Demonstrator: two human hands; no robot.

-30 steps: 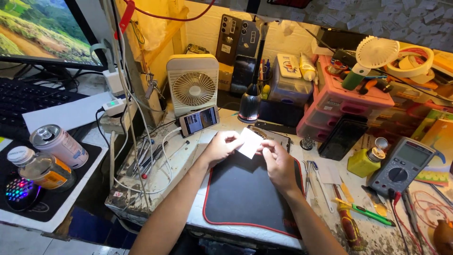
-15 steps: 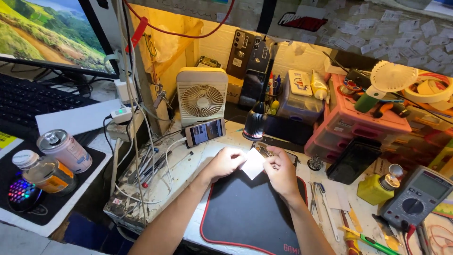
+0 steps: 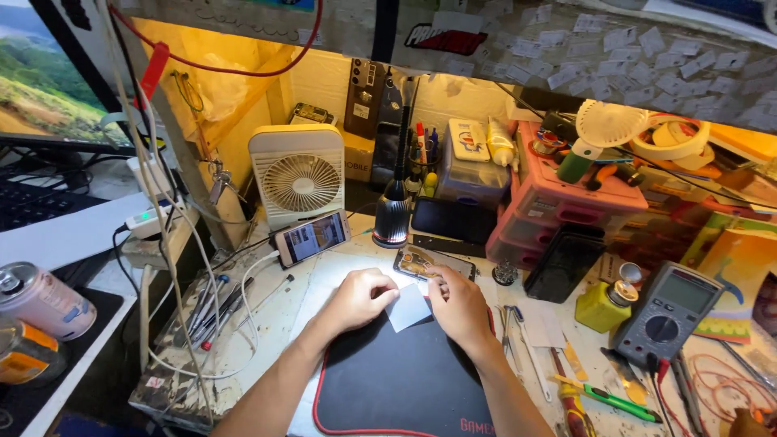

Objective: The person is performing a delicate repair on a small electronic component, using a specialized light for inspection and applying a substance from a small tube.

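Note:
My left hand [image 3: 362, 296] and my right hand [image 3: 459, 304] both pinch a small white square sheet [image 3: 407, 308] between them, held just above the top edge of a black mat with a red border [image 3: 405, 380]. Just beyond my right hand lies an opened phone body [image 3: 433, 264] under a small black lamp [image 3: 393, 220]. A phone with a lit screen [image 3: 312, 238] leans to the left of the lamp.
A white desk fan [image 3: 296, 174] stands at the back. Pink drawers [image 3: 566, 210], a yellow bottle [image 3: 605, 305] and a multimeter [image 3: 668, 314] sit to the right. Tweezers and screwdrivers [image 3: 566, 380] lie right of the mat, cables and tools [image 3: 214, 311] to the left, cans [image 3: 36, 299] far left.
The camera has come nearer and tilted up. Both hands keep hold of the white sheet and have lowered it slightly towards the mat's top edge.

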